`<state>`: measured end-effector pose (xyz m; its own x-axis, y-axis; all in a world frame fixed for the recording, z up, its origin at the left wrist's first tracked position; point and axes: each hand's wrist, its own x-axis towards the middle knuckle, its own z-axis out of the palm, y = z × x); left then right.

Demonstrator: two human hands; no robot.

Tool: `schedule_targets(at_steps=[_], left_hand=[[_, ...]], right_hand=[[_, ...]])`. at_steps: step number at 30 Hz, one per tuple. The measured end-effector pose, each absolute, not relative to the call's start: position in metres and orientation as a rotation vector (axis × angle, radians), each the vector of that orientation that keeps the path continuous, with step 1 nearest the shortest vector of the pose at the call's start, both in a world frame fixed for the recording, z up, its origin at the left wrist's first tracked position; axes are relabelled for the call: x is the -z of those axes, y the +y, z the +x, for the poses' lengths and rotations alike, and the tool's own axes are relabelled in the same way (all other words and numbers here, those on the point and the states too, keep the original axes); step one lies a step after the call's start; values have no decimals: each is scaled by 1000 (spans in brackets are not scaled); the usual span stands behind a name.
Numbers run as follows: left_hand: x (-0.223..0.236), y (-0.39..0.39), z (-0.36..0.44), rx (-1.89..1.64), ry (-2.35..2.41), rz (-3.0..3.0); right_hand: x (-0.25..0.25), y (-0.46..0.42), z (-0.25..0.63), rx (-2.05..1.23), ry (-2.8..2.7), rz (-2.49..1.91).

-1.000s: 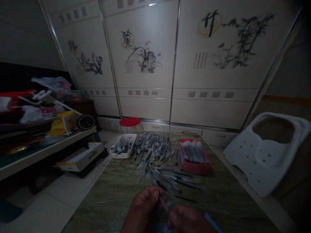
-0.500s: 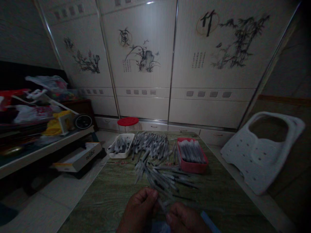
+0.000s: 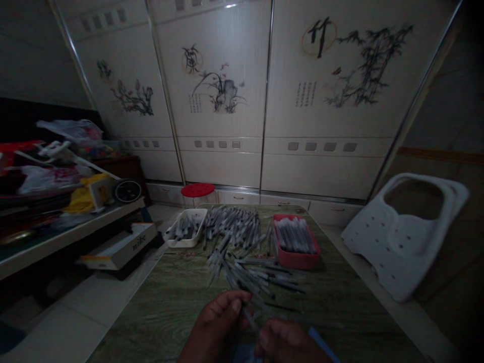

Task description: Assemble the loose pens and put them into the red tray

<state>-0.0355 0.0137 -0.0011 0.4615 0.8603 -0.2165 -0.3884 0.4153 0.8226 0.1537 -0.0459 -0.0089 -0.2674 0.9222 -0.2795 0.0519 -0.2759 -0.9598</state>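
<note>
Close to my body, my left hand [image 3: 223, 317] pinches one end of a pen [image 3: 249, 318] between thumb and forefinger. The other end of that slim, pale, translucent pen is in the closed fingers of my right hand [image 3: 283, 340]. Just beyond my hands lies a loose heap of pens [image 3: 245, 275], with clear barrels and dark parts. Farther back is a larger pile of pens [image 3: 232, 224]. A red tray [image 3: 298, 259] at the right holds upright-leaning pens in rows. A white tray [image 3: 185, 243] at the left contains short dark and clear pieces.
All this rests on a wood-patterned table [image 3: 151, 312]. Beside my right hand lies a blue strip [image 3: 321, 345]. A white folded plastic chair [image 3: 404, 237] stands right of the table, a red stool [image 3: 197, 190] behind it. At left is a cluttered bench [image 3: 75, 217].
The view has shifted slightly. My left thumb and fingers have changed position a little on the pen, and both hands stay close together.
</note>
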Motion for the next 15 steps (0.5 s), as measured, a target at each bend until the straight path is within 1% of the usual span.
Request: schedule_targets(at_steps=[6,11,15], left_hand=[[-3,10,-35,-887,783,831],[1,12,-31,-970,836,874],[-3,12,-27,-997,871,860]], right_hand=[[3,-49,158,-1586,-1330,-1379],[-3,-55,161,-1420,-1459,-1413],[-3,-56,163,-1363,-1498,-1416]])
